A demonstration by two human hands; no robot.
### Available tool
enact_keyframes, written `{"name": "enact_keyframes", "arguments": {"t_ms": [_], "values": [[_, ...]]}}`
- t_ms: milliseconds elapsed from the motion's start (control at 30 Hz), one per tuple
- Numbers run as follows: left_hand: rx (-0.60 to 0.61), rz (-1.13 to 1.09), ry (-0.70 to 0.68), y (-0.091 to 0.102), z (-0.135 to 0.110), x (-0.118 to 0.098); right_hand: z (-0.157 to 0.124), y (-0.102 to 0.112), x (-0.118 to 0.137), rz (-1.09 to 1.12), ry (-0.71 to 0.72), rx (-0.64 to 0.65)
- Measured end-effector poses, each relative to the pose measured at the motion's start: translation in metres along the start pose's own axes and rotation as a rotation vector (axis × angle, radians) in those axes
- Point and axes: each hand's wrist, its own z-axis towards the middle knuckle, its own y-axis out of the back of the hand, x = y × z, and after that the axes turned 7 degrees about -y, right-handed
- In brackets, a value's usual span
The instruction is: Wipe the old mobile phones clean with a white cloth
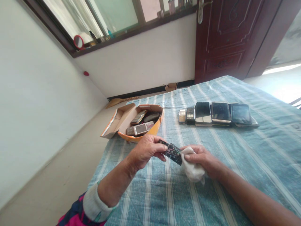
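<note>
My left hand (150, 149) pinches one end of a thin black mobile phone (173, 153), with small coloured marks on its face, between thumb and fingers. At the phone's other end, my right hand (197, 157) grips a crumpled white cloth (191, 168), which touches the phone's edge. Both hands are over the striped bedspread. Just beyond the left hand stands an open orange cardboard box (154, 129). Inside it, a silver-grey keypad phone (140, 128) lies on top, near a gold-edged phone (139, 117) and a dark item (151, 117).
Beyond my right hand is a row of stacked phones: small keypad phones (182, 116) at left, larger touchscreen phones (220, 112) to the right. They rest on the blue striped bedspread (263, 150). A wall, a window ledge (131, 34) and a dark red door (225, 40) stand behind.
</note>
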Motion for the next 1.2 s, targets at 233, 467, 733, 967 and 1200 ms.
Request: {"name": "enact_keyframes", "arguments": {"t_ms": [233,467,733,967,1200], "values": [[-0.071,0.018,-0.052,0.003,0.001,-0.002,-0.002,0.006,0.006,-0.307,0.082,-0.231],[-0.152,0.196,-0.17,-0.014,-0.006,0.0,0.002,-0.004,0.01,-0.52,0.153,-0.185],[-0.158,0.518,-0.281,-0.036,-0.01,0.007,0.0,-0.015,0.016,-0.548,0.101,-0.26],[-0.189,0.668,-0.386,-0.04,-0.008,0.009,-0.001,-0.02,0.022,-0.58,0.001,-0.356],[-0.2,0.77,-0.439,-0.037,-0.009,0.013,0.003,-0.019,0.014,-0.715,-0.059,-0.533]]}}
